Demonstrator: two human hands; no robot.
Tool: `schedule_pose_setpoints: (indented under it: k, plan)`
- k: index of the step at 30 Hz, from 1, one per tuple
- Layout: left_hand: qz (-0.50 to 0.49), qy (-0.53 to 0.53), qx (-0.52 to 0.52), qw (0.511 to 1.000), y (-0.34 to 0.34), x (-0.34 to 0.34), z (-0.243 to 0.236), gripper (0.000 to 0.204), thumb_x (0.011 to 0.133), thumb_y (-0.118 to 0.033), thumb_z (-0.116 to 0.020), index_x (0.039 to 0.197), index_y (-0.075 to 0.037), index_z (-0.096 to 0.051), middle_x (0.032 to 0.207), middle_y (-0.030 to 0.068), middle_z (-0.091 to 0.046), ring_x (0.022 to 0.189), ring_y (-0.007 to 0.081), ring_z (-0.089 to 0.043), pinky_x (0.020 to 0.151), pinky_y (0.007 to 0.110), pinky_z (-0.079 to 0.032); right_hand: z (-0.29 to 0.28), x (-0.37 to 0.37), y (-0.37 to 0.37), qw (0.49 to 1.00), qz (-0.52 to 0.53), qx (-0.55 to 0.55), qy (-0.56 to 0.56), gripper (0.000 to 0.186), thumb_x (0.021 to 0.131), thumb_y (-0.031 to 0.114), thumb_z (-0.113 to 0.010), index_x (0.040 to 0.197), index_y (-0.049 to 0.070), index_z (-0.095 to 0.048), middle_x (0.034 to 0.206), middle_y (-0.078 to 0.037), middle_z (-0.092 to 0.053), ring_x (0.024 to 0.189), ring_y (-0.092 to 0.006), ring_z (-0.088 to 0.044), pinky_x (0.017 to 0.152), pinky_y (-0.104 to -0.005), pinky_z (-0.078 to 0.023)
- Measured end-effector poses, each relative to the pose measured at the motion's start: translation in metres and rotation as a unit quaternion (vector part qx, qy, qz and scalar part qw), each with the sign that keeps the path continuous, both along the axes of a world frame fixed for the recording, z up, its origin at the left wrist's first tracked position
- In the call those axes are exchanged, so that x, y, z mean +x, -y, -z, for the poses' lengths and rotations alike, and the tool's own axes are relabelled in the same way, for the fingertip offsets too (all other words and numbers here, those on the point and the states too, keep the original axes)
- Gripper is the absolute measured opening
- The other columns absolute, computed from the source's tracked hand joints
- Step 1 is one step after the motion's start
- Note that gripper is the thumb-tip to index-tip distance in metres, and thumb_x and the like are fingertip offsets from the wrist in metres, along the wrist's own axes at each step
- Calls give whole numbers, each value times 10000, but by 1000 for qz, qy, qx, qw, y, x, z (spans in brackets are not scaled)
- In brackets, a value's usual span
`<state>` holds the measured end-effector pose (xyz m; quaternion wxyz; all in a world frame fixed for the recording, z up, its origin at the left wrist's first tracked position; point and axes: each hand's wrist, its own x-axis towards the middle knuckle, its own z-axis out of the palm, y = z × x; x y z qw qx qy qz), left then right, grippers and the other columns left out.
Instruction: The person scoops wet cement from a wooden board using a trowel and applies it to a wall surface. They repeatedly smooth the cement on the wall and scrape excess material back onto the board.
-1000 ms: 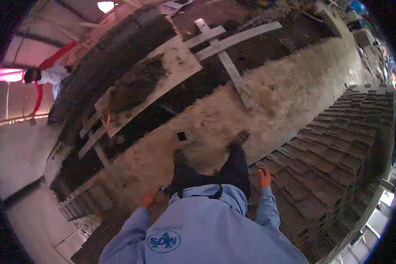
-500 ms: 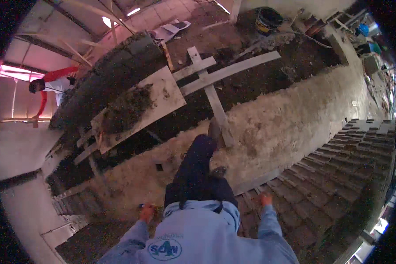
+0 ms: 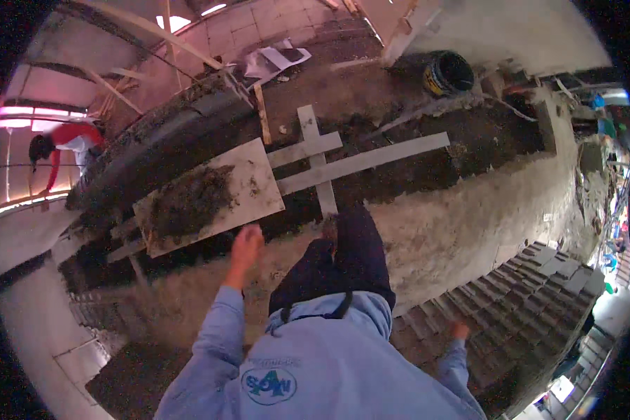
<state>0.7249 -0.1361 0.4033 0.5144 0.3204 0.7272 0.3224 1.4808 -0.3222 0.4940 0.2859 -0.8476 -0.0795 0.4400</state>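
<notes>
Walking well here likely means slow, sure footing, with the left hand (image 3: 247, 245) near the dirt-smeared board (image 3: 253, 183) left of centre and the right hand (image 3: 459, 330) against tiles (image 3: 518, 287) at lower right, fingers apart or together I cannot tell.

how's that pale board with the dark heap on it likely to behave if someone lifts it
Probably fairly stiff: the pale board shows no obvious sag under the dark heap. It would likely feel heavier toward its left end, where most of the heap lies. The heap looks rough and uneven, so some may slide off if the board tilts.
</notes>
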Motion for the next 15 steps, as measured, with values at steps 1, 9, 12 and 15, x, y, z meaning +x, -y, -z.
schedule_pose_setpoints:
  k: [1,9,12,15]
  plan:
    - [-5,-1,-7,1000,-51,0,-40,359,955,-342,-600,1175,-57,-613,827,41,-662,784,152,-623,685,321,-502,2,-12,-4,999,6,-36,-11,372,878,259,-641,1231,154,-586,1155,-88,-641,968,-273,-639,792,-429,-536]
    - [41,-143,-87,985,-292,-53,-130,398,944,-368,-610,1188,-54,-625,936,120,-689,858,252,-660,815,364,-512,78,-158,-150,938,-2,-278,-209,426,851,295,-652,1257,186,-579,1237,-89,-622,1041,-315,-613,870,-465,-514]
    - [86,-183,-127,971,-324,-51,-109,372,917,-354,-635,1164,-76,-636,1053,165,-672,972,331,-645,877,416,-495,94,-176,-302,939,-79,-263,-209,446,841,309,-657,1266,199,-576,1268,-89,-614,1069,-331,-604,898,-478,-506]
    - [47,-179,-114,976,-335,-45,-79,315,900,-327,-647,1121,-102,-645,1113,189,-641,1052,370,-608,908,450,-478,52,-209,-516,933,-359,-9,28,384,970,231,-586,1286,22,-522,1124,-71,-647,865,-143,-601,713,-266,-502]
